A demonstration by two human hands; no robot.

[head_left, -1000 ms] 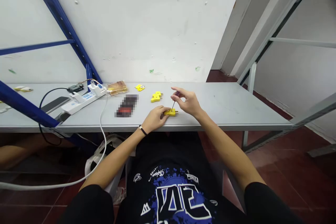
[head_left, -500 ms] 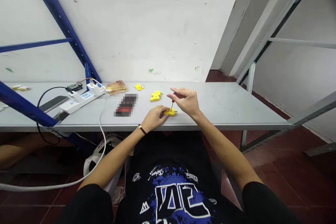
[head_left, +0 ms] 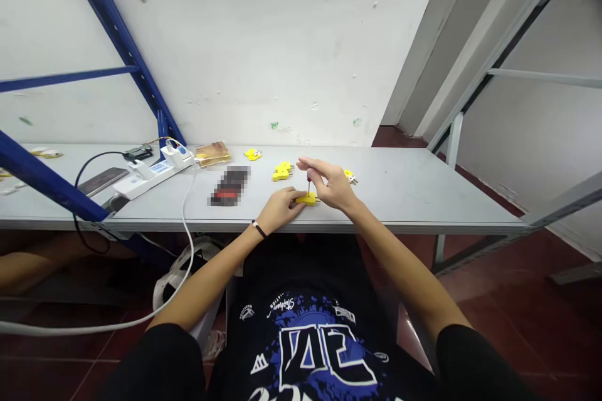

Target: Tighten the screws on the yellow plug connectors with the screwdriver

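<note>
Near the table's front edge, my left hand [head_left: 281,208] pinches a small yellow plug [head_left: 306,199] with metal pins pointing right. My right hand [head_left: 329,183] grips a thin screwdriver [head_left: 309,186] with a dark red handle. The screwdriver stands upright, its tip on the top face of the plug; whether it sits in a screw is too small to tell. Just behind lie more yellow plugs [head_left: 282,171]. Partly hidden behind my right hand are yellow and white pieces [head_left: 349,176] with pins.
A white power strip [head_left: 153,175] with a white cable lies left, beside a phone [head_left: 102,182]. Farther back are a clear bag [head_left: 212,154] and more yellow pieces [head_left: 253,154]. A blurred dark item [head_left: 229,186] is left of my hands. Blue rack posts [head_left: 125,44] rise at left.
My right hand has turned and its fingers have shifted on the screwdriver, which now stands straighter. Yellow and white pieces show behind that hand. The whole view has shifted slightly.
</note>
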